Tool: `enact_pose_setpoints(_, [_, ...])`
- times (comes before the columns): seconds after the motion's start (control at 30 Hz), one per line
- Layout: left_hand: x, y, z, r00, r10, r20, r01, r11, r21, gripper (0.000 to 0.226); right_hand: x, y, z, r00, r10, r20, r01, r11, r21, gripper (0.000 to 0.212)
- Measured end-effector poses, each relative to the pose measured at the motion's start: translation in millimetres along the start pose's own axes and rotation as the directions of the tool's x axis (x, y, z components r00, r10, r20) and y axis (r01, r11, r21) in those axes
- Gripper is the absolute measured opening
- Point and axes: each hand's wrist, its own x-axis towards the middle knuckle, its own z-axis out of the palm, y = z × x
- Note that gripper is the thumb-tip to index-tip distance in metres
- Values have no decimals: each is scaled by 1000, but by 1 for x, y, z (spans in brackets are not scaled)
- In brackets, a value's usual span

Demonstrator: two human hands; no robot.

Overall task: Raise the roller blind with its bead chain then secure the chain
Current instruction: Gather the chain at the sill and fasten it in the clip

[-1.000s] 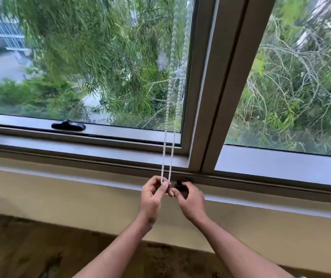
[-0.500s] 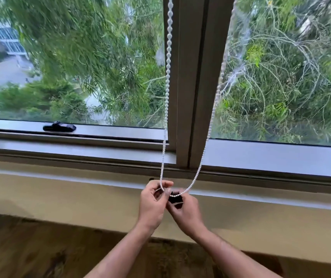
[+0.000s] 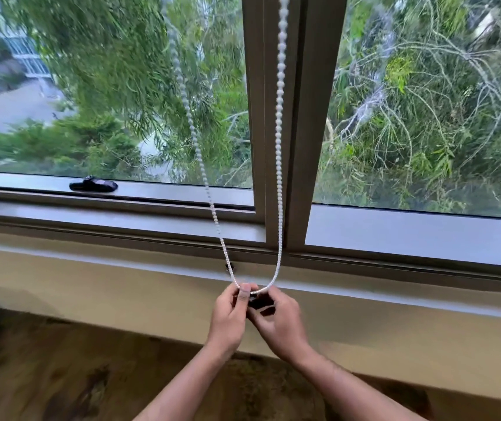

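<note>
- The window fills the upper view: glass panes looking onto green trees, a vertical mullion (image 3: 276, 117) between them, a black window latch (image 3: 93, 185) on the lower frame at left, and a pale sill ledge (image 3: 91, 268) running across below, with a wood-patterned floor beneath it.
- No blind fabric shows over the glass, so the raising looks done and the securing step appears to be the one in hand.
- The bead chain (image 3: 279, 147) hangs as a long loop, its two strands running steeply downward from above; one falls along the mullion, the other slants down from the upper left across the left pane. They meet in a U at the bottom, just below the ledge.
- The left hand (image 3: 231, 317) pinches the bottom of the loop between thumb and forefinger, fingers curled on the beads.
- The right hand (image 3: 282, 323) touches the left, fingers curled round a small dark piece (image 3: 258, 300), probably the chain's holder; whether it also grips the chain I cannot tell.
- The relation that matters: the loop's low point lies right above and against the dark piece, between both hands, so seating it should need only a short move.
- A small dark fitting (image 3: 228, 266) sits on the ledge just above the left hand, beside the slanting strand.
</note>
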Motion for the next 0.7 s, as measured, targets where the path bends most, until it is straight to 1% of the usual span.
enact_pose_setpoints(0.1, [-5,6,-1,997,-56,58,61,995,-82,31,-1,0,-1,999,-26,20,26,1000,7,27])
enact_pose_setpoints(0.2, [-10,6,-4,988,-120,97,125,991,-47,30,-1,-2,-1,998,-70,-2,70,997,-12,34])
enact_pose_setpoints(0.3, [-16,4,-4,979,-170,115,174,984,-31,34,-3,-8,0,996,-76,-41,75,997,-23,30])
enact_pose_setpoints(0.37, [-17,5,-4,982,-161,103,163,986,-17,41,-3,-13,0,997,-63,-46,60,997,-54,24])
enact_pose_setpoints(0.43, [-15,7,-4,988,-131,86,130,991,19,46,-3,-16,0,998,-53,-35,51,996,-72,33])
enact_pose_setpoints(0.5, [-13,7,-6,990,-111,86,106,992,63,46,-2,-18,0,998,-56,-28,55,997,-58,36])
enact_pose_setpoints(0.53, [-12,7,-8,989,-114,94,108,992,70,47,-2,-18,-1,998,-55,-22,55,998,-22,35])
enact_pose_setpoints(0.6, [-9,7,-12,985,-135,112,129,990,57,50,-2,-21,-4,999,-37,-4,37,991,126,28])
enact_pose_setpoints(0.67, [-6,7,-15,977,-170,129,168,985,25,49,0,-24,-6,1000,-8,16,3,961,278,14])
enact_pose_setpoints(0.7, [-5,8,-16,971,-190,145,190,982,13,48,1,-26,-8,1000,8,23,-15,945,326,9])
